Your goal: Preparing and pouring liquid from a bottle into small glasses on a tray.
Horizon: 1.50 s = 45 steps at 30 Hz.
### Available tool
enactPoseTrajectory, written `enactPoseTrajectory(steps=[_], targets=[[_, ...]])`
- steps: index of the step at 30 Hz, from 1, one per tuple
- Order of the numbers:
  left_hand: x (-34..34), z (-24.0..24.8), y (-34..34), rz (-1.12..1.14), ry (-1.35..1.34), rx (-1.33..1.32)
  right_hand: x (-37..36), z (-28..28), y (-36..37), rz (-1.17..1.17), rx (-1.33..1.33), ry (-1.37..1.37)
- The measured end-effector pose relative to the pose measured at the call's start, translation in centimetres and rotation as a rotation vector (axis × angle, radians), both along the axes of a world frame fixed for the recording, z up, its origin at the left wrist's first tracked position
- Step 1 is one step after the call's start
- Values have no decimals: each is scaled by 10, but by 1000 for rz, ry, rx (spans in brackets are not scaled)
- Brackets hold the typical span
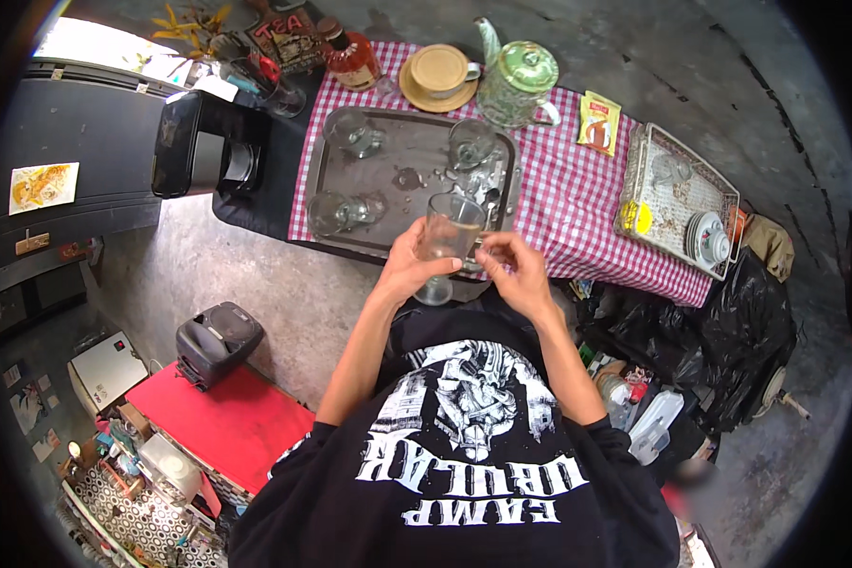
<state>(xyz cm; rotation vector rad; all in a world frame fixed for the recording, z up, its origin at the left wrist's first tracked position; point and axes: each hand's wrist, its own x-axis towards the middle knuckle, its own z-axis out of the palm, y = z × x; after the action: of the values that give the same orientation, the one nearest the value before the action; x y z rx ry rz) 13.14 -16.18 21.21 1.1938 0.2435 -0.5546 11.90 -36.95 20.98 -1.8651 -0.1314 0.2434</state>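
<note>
My left hand point(411, 267) is wrapped round a clear footed glass point(452, 220), held upright just off the tray's near edge. Its round foot shows below my fingers. My right hand point(518, 272) is close to the glass on its right side, thumb and fingers curled together; whether something small is between them I cannot make out. Beyond lies a dark rectangular tray point(412, 142) with wet spots. On it, two glasses lie on the left, an upper glass point(353, 131) and a lower glass point(331, 214). Another glass point(471, 144) is at the right, near a dark spoon point(491, 197).
Behind the tray stand a red-brown bottle point(352, 64), a lidded cup point(438, 72) on a saucer and a green teapot point(519, 80). Right of them lie a yellow packet point(598, 123) and a wire basket point(672, 194) with crockery. A black machine point(194, 147) stands left.
</note>
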Motion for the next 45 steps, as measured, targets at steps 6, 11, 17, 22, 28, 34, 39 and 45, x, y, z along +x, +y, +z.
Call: enactPoseTrajectory(steps=[6,11,17,22,28,34,39,45], targets=[[11,-9,25,-193,-299,297,-8,-14,25,-149,65,260],[16,-41,13,-256,-579,622,-8,-36,20,-211,-128,216],[14,-71,-1,-222,-425,595,2,-64,8,-140,-277,184],[18,-75,-7,-246,-483,631,4,-80,1,-184,-156,187],[18,-63,-3,-268,-515,691,10,-67,-2,-135,-154,254],[15,-31,3,-248,-607,716,12,-95,-20,-108,186,260],[10,-35,4,-263,-651,793,39,-107,-22,-326,-17,303],[11,-29,3,-271,-517,733,70,-115,-24,-235,-488,339]])
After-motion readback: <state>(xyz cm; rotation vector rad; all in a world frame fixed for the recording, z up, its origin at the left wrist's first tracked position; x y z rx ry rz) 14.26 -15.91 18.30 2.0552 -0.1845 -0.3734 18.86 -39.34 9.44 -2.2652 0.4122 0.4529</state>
